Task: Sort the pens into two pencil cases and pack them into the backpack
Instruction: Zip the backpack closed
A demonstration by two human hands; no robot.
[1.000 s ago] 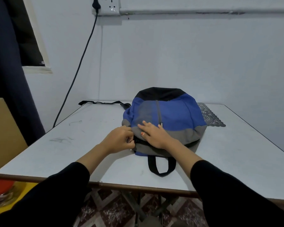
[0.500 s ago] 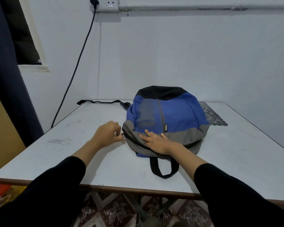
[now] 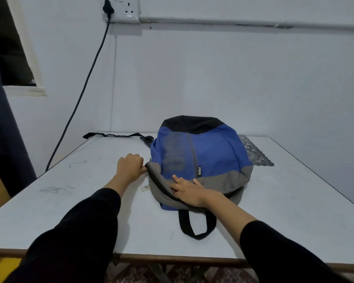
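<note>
Two-handed at the blue-grey-black fabric backpack (image 3: 202, 156), flat on the table (image 3: 294, 201), toward its far edge. Fingers of left hand (image 3: 130, 166) curled, seemingly pinching the zip (image 3: 157, 180) end at the backpack's left corner; right hand (image 3: 189, 192) flat, pressing just rightward along it.

plain room, table (image 3: 90, 201), wall socket (image 3: 129, 11)

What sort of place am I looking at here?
Most likely a plain room in a home, perhaps a study corner. There is a simple white table, a wall socket with a cable plugged in, and a dark curtain beside a window. A backpack lies on the table.
</note>
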